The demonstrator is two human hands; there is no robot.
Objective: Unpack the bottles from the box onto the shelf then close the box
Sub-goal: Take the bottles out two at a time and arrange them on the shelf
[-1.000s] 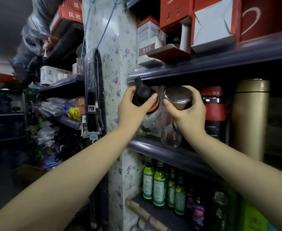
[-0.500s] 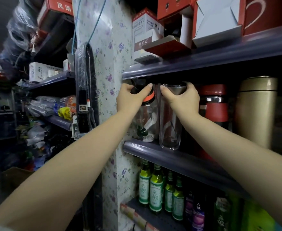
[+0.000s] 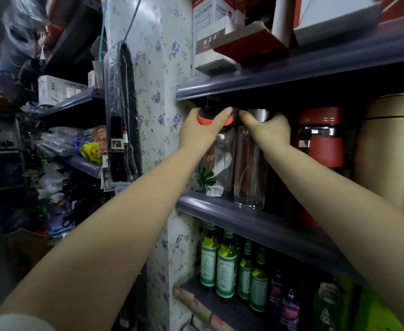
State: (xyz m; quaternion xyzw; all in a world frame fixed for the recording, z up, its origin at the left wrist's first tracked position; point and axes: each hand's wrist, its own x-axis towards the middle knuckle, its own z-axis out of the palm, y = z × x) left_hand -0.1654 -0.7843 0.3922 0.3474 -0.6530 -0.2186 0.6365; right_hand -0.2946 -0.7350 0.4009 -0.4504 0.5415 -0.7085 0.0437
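Observation:
Two clear bottles stand side by side at the left end of the grey shelf [image 3: 232,215]. The left bottle [image 3: 216,163] has a black and orange lid and a green leaf print; my left hand [image 3: 203,132] grips it around the lid. The right bottle [image 3: 250,168] is plain glass with a steel lid; my right hand [image 3: 269,132] grips its top. Both bottles are upright with their bases on the shelf. A cardboard box [image 3: 26,247] sits low on the floor at the left, dim and blurred.
A red flask [image 3: 321,137] and a gold flask [image 3: 392,151] stand to the right on the same shelf. The shelf above [image 3: 291,65] hangs close over the lids and holds red and white cartons. Green glass bottles [image 3: 225,266] fill the shelf below. A flowered pillar [image 3: 155,103] stands left.
Both hands have pushed the two bottles further back and upright onto the shelf; the tilted left bottle now stands straight. The view has moved closer.

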